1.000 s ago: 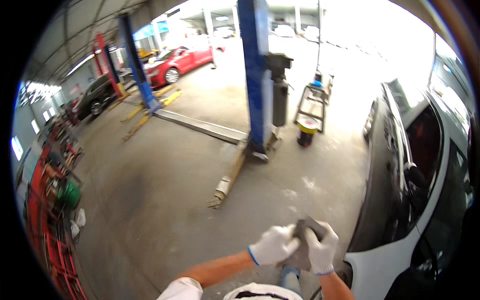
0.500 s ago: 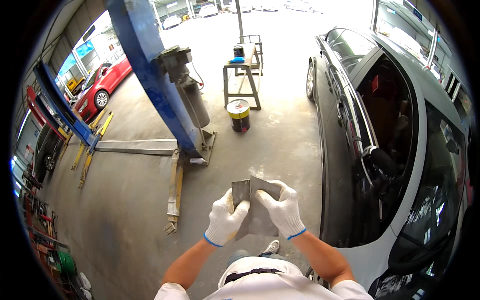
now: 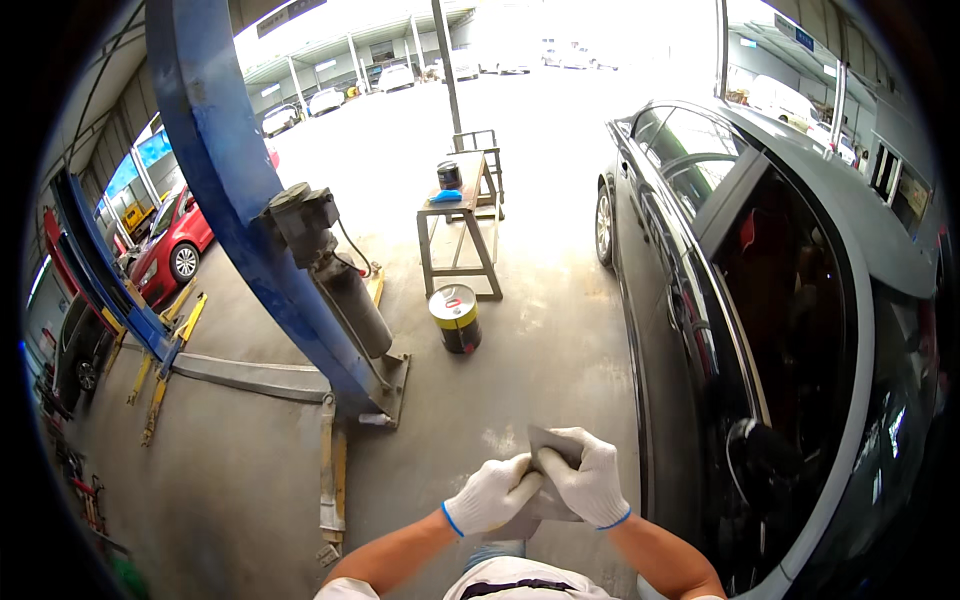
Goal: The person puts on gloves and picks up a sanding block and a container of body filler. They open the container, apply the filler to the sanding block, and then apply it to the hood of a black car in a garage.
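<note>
I wear white knit gloves with blue cuffs, low in the middle of the view. My left hand (image 3: 490,497) is closed on a grey metal scraper plate (image 3: 510,530), whose lower part shows below it. My right hand (image 3: 586,480) pinches a second grey plate (image 3: 553,439) with the thumb across its face. Both hands meet at the plates, which overlap, so their exact edges are hard to separate. A dark car (image 3: 665,350) with an open-looking front window stands close to my right.
Ahead stand a metal work stand (image 3: 466,205) with a dark can (image 3: 449,175) and blue item on top, and a black-and-yellow bucket (image 3: 454,325). At left are a blue lift post (image 3: 230,200), its floor arm (image 3: 330,480) and a red car (image 3: 180,255).
My view has swung rightward to face along the dark car, with the stand now more central. Since half a second ago my hands sit lower in the picture and closer together on the plates.
</note>
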A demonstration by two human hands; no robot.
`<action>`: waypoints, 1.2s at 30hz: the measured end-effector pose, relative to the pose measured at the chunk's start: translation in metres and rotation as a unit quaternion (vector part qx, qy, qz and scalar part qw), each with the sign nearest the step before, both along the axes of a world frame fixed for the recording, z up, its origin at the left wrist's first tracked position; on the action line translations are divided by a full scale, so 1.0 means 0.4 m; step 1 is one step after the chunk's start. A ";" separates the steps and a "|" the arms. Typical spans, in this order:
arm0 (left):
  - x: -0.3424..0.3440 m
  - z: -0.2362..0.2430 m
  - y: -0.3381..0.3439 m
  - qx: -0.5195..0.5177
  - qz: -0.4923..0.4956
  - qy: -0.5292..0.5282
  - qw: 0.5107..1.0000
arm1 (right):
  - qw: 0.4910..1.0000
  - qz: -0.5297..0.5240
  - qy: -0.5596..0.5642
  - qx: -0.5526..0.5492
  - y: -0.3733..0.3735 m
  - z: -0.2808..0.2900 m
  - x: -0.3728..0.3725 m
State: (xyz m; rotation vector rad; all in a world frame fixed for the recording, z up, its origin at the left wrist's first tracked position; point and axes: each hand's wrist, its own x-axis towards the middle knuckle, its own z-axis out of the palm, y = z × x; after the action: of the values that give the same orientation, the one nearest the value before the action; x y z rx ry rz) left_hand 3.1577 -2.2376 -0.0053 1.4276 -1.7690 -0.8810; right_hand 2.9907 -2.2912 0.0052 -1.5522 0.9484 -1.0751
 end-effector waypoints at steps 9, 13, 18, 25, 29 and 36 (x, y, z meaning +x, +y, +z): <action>0.212 0.013 -0.537 0.159 0.026 0.264 0.951 | 0.998 0.017 0.040 0.042 -0.570 0.055 0.120; 0.269 -0.014 -0.711 0.323 -0.009 0.389 0.863 | 0.995 -0.070 0.062 0.029 -0.763 0.021 0.194; 0.270 -0.044 -0.928 0.122 0.140 0.177 0.967 | 0.983 -0.149 0.011 0.108 -0.914 -0.100 0.242; 0.279 -0.098 -1.284 0.070 0.183 0.161 0.967 | 0.986 -0.094 -0.026 0.138 -1.239 -0.165 0.263; 0.244 -0.103 -1.469 0.086 0.166 0.193 0.963 | 0.971 -0.090 -0.076 0.206 -1.448 -0.177 0.301; 0.250 -0.064 -1.749 0.091 0.079 0.035 0.992 | 0.992 -0.070 0.014 0.107 -1.707 -0.128 0.276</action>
State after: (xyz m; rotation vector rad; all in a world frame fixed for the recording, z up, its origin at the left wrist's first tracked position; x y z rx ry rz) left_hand 3.2576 -2.9371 -0.0310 1.6080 -1.5328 -1.0159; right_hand 3.1012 -2.9739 -0.0458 -1.3427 1.1672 -1.0140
